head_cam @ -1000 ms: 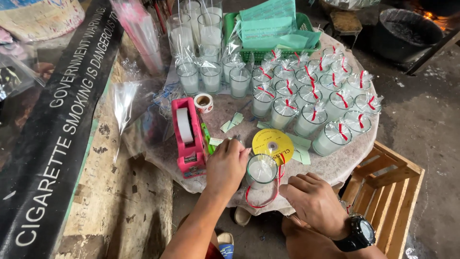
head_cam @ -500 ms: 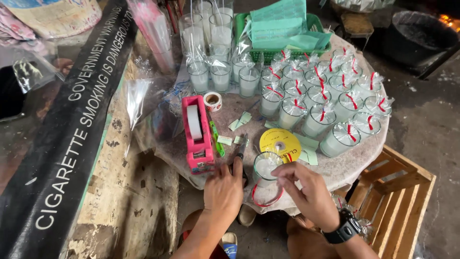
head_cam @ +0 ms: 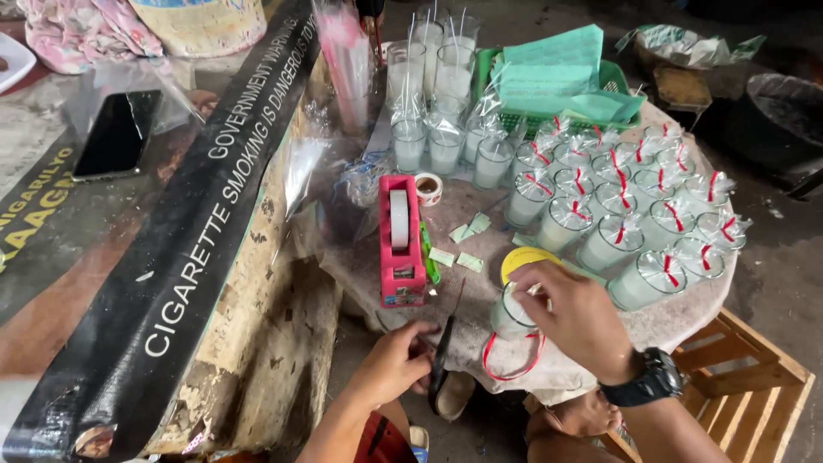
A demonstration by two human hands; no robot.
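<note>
Round cloth-covered table [head_cam: 686,321], crowded w/ wrapped candle glasses. One glass [head_cam: 512,315] is being steadied at the near edge by the right hand [head_cam: 576,319], fingers curled over its top; scissors [head_cam: 443,360] are being gripped by the left hand [head_cam: 396,364], beside the pink tape dispenser [head_cam: 400,240], w/in easy reach.

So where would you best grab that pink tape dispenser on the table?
Probably across the middle of the tape dispenser, coming down from above with fingers on its two long flat sides. It lies lengthwise, narrow enough to span, and the tape roll sits up top. Stay off its near end, where the cutter may sit.
</note>
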